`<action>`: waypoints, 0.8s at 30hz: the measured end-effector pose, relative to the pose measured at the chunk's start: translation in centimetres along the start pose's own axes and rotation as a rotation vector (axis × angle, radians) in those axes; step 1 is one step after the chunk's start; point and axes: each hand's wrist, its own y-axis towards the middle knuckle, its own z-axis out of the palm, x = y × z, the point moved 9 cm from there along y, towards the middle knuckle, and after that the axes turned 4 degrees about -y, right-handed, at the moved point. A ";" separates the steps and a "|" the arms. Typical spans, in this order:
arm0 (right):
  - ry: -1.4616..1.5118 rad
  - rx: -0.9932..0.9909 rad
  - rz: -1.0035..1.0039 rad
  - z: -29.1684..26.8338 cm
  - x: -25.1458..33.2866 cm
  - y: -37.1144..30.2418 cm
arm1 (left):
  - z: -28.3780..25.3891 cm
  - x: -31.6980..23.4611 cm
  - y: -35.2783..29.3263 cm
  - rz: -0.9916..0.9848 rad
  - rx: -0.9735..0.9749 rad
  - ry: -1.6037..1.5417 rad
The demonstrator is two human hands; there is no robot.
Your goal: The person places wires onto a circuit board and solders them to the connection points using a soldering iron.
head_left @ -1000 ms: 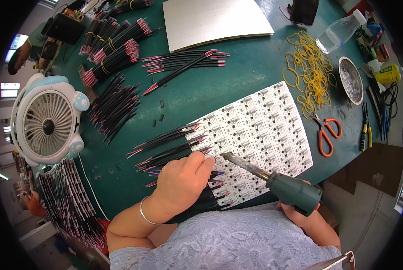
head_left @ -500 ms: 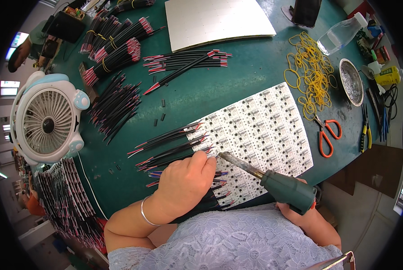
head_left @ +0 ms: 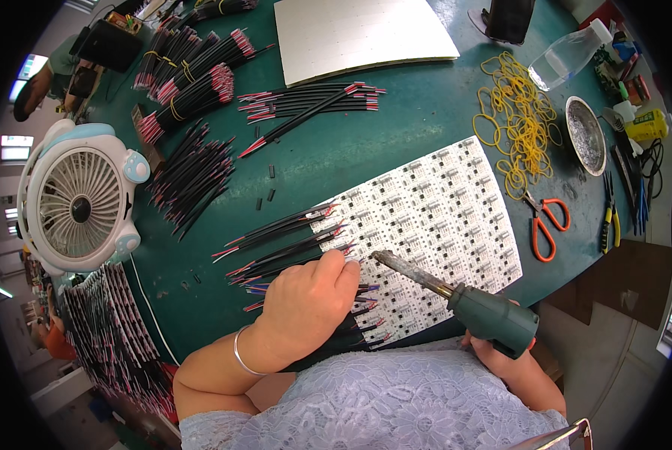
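Observation:
A white circuit board sheet [head_left: 433, 217], covered with rows of small parts, lies in front of me. Several black wires [head_left: 276, 229] with red, stripped ends stretch off its left edge. My left hand [head_left: 310, 304] is closed over those wires and pinches one black wire against the board's edge; the fingers hide most of it. A soldering iron [head_left: 493, 319] with a dark green body is held in my right hand [head_left: 493, 352], mostly covered by that body. The iron's metal tip hovers over the board, a little right of my left fingertips.
Bundled black wires [head_left: 190, 90] and loose ones [head_left: 193, 176] lie far left beside a white fan [head_left: 81, 206]. Farther back sits a stack of white sheets [head_left: 366, 37]. At right are yellow rubber bands [head_left: 527, 120], a metal bowl [head_left: 585, 135], orange-handled scissors [head_left: 550, 229] and a clear bottle [head_left: 568, 56].
My right hand has drawn the soldering iron slightly right, taking its tip away from my left fingertips. The left hand stays in place.

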 end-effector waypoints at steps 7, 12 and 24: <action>0.008 0.045 0.043 0.3 -0.1 0.1 | -0.1 0.5 -0.4 0.021 -0.021 -0.074; 0.115 0.033 0.088 0.4 -0.1 0.0 | -0.3 0.4 0.0 0.053 -0.038 -0.057; -0.076 0.065 -0.095 0.2 0.3 -0.1 | -0.4 -0.5 0.4 0.075 0.042 0.034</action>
